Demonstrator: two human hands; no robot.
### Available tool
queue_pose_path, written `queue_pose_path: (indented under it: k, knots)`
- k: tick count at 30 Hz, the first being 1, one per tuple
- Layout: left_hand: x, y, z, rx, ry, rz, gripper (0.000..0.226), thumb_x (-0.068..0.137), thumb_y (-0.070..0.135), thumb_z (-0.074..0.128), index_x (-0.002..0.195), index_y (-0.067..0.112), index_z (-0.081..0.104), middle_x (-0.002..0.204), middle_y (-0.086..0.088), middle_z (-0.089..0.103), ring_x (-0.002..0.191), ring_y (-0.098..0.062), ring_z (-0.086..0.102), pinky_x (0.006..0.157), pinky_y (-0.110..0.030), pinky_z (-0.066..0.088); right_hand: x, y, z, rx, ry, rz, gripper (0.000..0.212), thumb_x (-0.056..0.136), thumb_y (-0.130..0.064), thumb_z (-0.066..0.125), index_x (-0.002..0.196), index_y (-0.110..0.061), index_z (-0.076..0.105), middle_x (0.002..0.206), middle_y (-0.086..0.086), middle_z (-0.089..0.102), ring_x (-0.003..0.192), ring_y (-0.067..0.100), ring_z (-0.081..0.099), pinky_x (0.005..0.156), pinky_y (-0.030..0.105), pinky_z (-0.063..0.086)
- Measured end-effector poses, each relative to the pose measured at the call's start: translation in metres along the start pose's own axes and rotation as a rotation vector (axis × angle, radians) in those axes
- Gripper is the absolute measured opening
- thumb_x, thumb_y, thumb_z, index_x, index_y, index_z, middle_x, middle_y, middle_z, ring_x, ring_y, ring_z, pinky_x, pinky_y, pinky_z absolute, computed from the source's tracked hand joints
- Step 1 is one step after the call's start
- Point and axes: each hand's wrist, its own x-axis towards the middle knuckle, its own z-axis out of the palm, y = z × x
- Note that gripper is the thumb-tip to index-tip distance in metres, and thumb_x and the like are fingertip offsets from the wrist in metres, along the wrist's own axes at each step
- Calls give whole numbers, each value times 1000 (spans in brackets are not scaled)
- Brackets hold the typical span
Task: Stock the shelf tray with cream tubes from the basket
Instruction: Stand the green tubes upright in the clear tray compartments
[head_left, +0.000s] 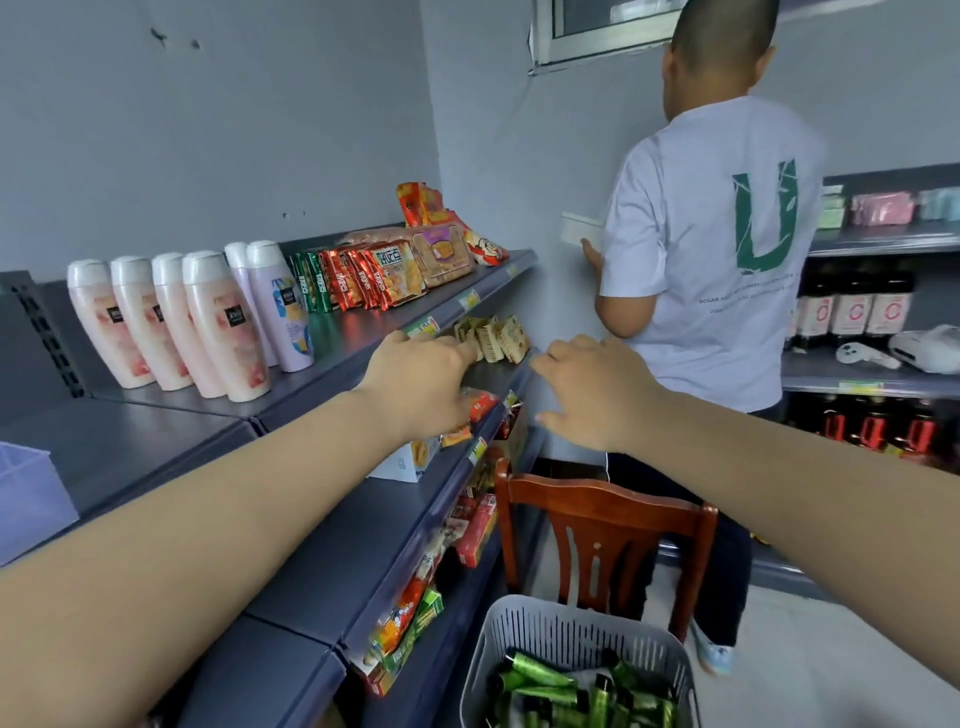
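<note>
Nearest the camera, at the bottom edge of view, stands a grey slotted plastic basket (571, 631) heaped with shiny green cream tubes with black caps (540, 670), too tangled to count exactly, certainly more than six. Just behind it is one red-brown wooden chair (602, 519). Both bare forearms reach out over the dark grey metal shelving (332, 525). The left hand (421, 384) is loosely spread, holding nothing, its fingertips at the front edge of the second shelf beside a small row of beige wrapped snacks (493, 338). The right hand (587, 389) is likewise relaxed and empty, fingers slightly curved, hovering off the shelf's end. On the top shelf stand four pink lotion bottles with white caps (171, 322) near its left end, then two lilac bottles (275, 306), then red and green snack packets (358, 278). A pale translucent tray (31, 499) shows at the left edge. One person in a white T-shirt (711, 249) stands beyond, back turned.
</note>
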Motion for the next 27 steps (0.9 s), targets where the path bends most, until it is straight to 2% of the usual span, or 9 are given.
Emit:
queue_pose_path:
  k: [7, 13, 22, 27]
  knots:
    - [47, 16, 51, -72, -37, 95, 42, 87, 35, 49, 124, 17, 49, 122, -3, 56, 115, -26, 51, 90, -35, 36, 13, 21, 49, 6, -127, 88, 50, 93, -40, 45, 136, -15, 37, 132, 7, 45, 123, 27, 40, 97, 40, 33]
    - [77, 34, 105, -79, -86, 189, 45, 88, 35, 49, 128, 16, 45, 130, -3, 52, 122, -25, 47, 96, -37, 33, 27, 33, 103, 42, -215, 146, 49, 93, -41, 46, 133, -14, 39, 132, 6, 45, 124, 26, 39, 99, 40, 33]
    - [78, 85, 226, -194, -314, 341, 41, 88, 30, 48, 127, 18, 45, 126, -3, 54, 118, -25, 48, 97, -38, 32, 16, 20, 220, 146, -409, 210, 50, 91, -43, 48, 135, -20, 39, 135, 2, 46, 126, 24, 41, 102, 40, 33]
    - [61, 118, 305, -252, -458, 399, 31, 89, 27, 48, 118, 17, 48, 118, -3, 56, 112, -25, 51, 94, -39, 32, -8, 3, 301, 247, -537, 247, 51, 90, -44, 48, 134, -20, 39, 132, 1, 48, 124, 24, 43, 98, 38, 35]
